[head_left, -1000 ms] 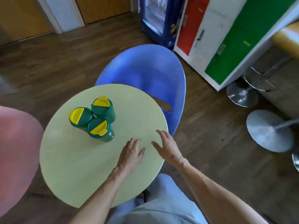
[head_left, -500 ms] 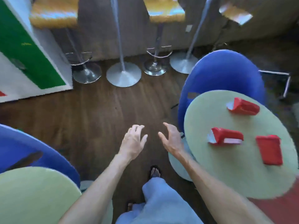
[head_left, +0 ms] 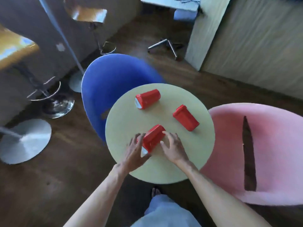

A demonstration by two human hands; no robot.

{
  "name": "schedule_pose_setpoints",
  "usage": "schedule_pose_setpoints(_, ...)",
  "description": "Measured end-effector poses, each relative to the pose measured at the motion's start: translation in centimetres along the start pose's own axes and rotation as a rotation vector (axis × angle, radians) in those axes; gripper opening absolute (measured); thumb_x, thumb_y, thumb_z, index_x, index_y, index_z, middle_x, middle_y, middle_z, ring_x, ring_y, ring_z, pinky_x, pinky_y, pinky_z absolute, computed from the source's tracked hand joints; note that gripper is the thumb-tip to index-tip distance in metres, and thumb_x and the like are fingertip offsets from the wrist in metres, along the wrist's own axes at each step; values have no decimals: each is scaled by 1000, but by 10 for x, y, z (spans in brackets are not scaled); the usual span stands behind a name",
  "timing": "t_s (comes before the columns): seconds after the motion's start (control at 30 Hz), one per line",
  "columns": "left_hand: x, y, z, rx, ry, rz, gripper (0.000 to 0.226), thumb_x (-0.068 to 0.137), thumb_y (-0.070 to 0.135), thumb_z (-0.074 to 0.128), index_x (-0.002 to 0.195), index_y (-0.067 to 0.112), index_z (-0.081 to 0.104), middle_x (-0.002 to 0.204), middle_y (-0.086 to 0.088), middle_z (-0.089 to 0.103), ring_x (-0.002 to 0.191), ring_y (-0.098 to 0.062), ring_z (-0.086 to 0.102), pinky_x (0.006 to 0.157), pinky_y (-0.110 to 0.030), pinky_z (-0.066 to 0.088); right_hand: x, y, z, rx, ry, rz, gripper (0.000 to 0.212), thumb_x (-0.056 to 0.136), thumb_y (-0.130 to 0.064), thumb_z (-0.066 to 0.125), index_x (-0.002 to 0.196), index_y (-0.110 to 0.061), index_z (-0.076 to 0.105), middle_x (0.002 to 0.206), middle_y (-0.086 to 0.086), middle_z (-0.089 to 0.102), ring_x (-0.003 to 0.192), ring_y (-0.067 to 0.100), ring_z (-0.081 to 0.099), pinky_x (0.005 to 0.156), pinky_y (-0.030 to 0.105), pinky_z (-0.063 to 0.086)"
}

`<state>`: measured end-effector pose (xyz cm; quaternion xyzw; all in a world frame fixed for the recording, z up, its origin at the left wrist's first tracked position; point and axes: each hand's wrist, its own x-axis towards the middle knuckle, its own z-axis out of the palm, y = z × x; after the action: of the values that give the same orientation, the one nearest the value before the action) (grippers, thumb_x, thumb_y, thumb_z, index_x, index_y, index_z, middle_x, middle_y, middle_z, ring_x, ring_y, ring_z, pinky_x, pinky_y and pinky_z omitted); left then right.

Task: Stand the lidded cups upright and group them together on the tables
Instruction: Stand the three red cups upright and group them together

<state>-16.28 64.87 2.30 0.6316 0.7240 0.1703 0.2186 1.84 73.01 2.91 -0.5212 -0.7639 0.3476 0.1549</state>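
Observation:
Three red lidded cups lie on their sides on a round pale green table (head_left: 164, 169). The nearest cup (head_left: 153, 138) lies tilted, its white lid end toward me. My left hand (head_left: 136, 149) is at that lid end and my right hand (head_left: 173, 148) is against the cup's right side. Both have their fingers spread and are touching or nearly touching the cup, which still rests on the table. A second cup (head_left: 147, 98) lies at the far side, and a third cup (head_left: 186, 117) lies to the right.
A blue chair (head_left: 111, 82) stands behind the table on the left and a pink chair (head_left: 270, 153) close on the right. Bar stools with round metal bases (head_left: 24, 141) stand at the left on the dark wooden floor. A pale panel wall (head_left: 246, 46) is at the back right.
I have turned away from the table with the three upright green cups to this table. Both hands have come down from mid-air over the floor to either side of the nearest red cup.

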Motion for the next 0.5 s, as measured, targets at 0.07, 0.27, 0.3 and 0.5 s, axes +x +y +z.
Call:
schedule_pose_setpoints(0.07,11,-5,7,43,-53,18,95,71,56,64,146,16,21,145,-13,35,125,-34,44,97,-47,45,4,9,-3,0,-18,41,49,92,-26,58,138,-16,47,132,11,50,123,25,48,106,33,39)
schedule_pose_setpoints(0.27,28,-20,17,115,-94,74,106,65,61,72,147,17,22,139,-10,40,115,-31,47,81,-44,52,4,17,14,25,-52,139,55,93,-23,58,144,-18,39,136,7,47,129,21,44,111,33,36)
schedule_pose_setpoints(0.3,30,-23,16,108,-99,73,107,64,59,75,147,15,24,138,-11,40,113,-32,48,81,-44,52,4,15,19,33,-50,158,55,93,-23,57,144,-19,38,137,7,46,129,21,44,111,35,37)
schedule_pose_setpoints(0.5,55,-38,0,56,-129,138,92,62,30,77,140,7,33,123,-16,49,94,-35,53,76,-49,53,4,-6,47,85,66,296,56,93,-16,59,145,-15,37,141,11,44,134,23,41,113,28,31)
